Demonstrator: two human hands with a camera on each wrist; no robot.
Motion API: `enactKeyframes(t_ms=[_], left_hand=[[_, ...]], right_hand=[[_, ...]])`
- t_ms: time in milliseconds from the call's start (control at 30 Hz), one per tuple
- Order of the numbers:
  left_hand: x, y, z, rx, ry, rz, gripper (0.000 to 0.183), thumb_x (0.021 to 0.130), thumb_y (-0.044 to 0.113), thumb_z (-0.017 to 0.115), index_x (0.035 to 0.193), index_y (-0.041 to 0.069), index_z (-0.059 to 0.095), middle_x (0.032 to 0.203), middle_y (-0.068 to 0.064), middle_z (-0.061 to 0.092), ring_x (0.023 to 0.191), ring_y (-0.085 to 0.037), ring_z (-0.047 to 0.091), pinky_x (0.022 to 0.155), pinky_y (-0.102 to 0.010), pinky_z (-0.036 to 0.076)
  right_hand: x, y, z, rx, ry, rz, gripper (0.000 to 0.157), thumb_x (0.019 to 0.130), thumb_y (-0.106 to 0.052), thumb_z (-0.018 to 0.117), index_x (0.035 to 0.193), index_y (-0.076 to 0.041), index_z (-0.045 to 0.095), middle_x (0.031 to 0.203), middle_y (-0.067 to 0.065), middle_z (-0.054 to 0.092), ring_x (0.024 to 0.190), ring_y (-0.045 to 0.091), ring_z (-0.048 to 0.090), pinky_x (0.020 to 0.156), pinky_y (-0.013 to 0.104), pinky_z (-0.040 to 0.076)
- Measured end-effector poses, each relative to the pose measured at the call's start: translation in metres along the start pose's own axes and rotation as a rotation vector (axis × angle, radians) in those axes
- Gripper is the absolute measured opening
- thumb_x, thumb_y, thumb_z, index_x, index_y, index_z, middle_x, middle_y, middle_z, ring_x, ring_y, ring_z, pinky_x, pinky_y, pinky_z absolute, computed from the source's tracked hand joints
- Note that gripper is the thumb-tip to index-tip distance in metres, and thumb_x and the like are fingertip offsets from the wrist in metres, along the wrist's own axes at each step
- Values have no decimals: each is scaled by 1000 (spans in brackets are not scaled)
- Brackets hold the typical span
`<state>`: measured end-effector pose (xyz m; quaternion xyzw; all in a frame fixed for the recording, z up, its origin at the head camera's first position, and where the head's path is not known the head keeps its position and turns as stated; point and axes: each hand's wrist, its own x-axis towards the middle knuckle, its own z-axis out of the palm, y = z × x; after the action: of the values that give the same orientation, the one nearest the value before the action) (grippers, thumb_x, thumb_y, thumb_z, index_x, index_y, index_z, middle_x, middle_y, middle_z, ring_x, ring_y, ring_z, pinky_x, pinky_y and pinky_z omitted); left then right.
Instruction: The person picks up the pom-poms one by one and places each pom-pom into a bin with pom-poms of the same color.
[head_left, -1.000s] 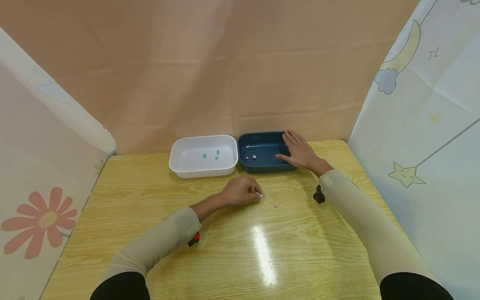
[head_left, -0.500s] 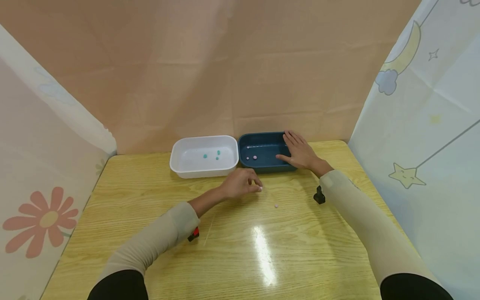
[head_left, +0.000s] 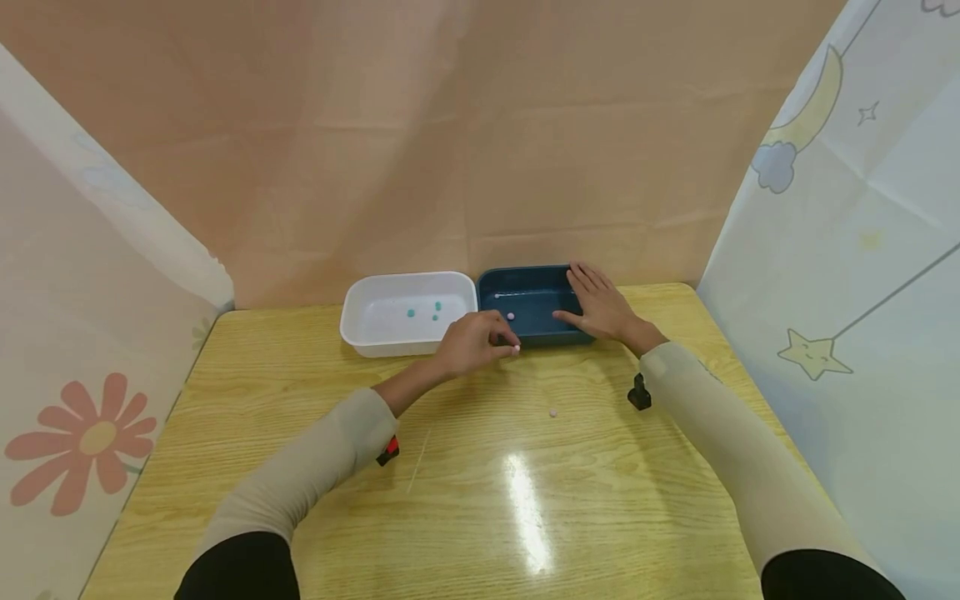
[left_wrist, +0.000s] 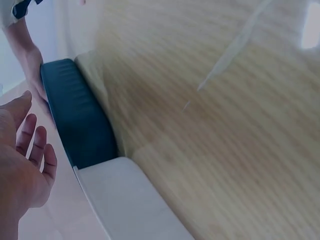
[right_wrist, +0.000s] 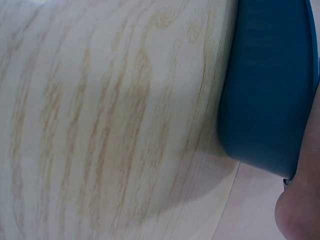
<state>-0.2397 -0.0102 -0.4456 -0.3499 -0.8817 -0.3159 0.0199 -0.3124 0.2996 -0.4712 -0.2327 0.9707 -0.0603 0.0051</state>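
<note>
Between thumb and forefinger my left hand (head_left: 471,343) pinches a small pale pink bead (head_left: 517,347), just over the front edge of the dark blue tray (head_left: 555,339). That bead is hidden in the left wrist view, where the hand (left_wrist: 22,165) appears beside the trays. My right hand (head_left: 602,308) rests on the blue tray's right end, fingers straight along the rim and thumb reaching inward. Pale pink balls (head_left: 511,316) lie inside the blue tray, partly hidden by my left hand. Another pink bead (head_left: 553,413) lies on the tabletop nearer to me.
A white tray (head_left: 405,343) holding 3 green beads (head_left: 411,313) stands against the blue tray's left side. Both trays sit at the back of the wooden table (head_left: 300,367), near a brown backdrop (head_left: 375,167). Patterned sheets (head_left: 862,250) flank the table.
My left hand has lifted the pinched bead from near the tabletop and moved forward to the blue tray's front edge. My right hand stays where it was on the tray.
</note>
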Motion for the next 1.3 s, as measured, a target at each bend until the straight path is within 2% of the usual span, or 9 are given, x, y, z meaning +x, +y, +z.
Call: enactKeyframes(t_ms=[233,400,567,800,1033,1300], left_hand=[[9,-6,-10,20,37,-49,10,94,26,84,100,20,86,107,3,75,77,-10,61,62,-26,47],[13,-10,-17,23,60,-62,14,95,27,82,104,17,86,108,0,74,79,-12,61,61,-27,47],[18,-17,-18,22,94,-113,16,96,31,82,104,19,86,105,0,74,79,-13,60,58,-28,46],[28,-23,-18,36,118,-186,12,95,29,82,103,20,86,101,1,72,79,-14,60,58,-30,46],[38,-28,-19,62,124,-214,17,97,29,81,108,18,86,102,-5,71,78,-16,59,58,-30,46],[49,-33,-18,70,134,-253,18,99,31,78,110,19,85,106,-2,73,77,-14,60,56,-29,44]], right_hand=[[-1,2,1,19,8,-12,102,104,-65,50,165,8,15,176,25,5,164,40,2,132,52,0],[-1,2,1,3,9,-12,99,105,-62,52,166,8,16,176,24,5,164,40,3,132,52,1],[-1,0,-1,-18,-10,-22,98,106,-59,53,165,9,14,175,26,4,163,41,4,132,54,3],[-2,2,-2,-10,-4,-21,97,106,-57,54,165,9,14,176,26,5,164,41,4,132,53,2],[-3,3,-3,-2,2,-28,103,105,-69,46,165,10,15,175,26,5,163,42,4,132,53,1],[-2,3,-3,-29,-21,-11,98,106,-57,54,166,8,12,176,24,2,164,40,2,132,52,1]])
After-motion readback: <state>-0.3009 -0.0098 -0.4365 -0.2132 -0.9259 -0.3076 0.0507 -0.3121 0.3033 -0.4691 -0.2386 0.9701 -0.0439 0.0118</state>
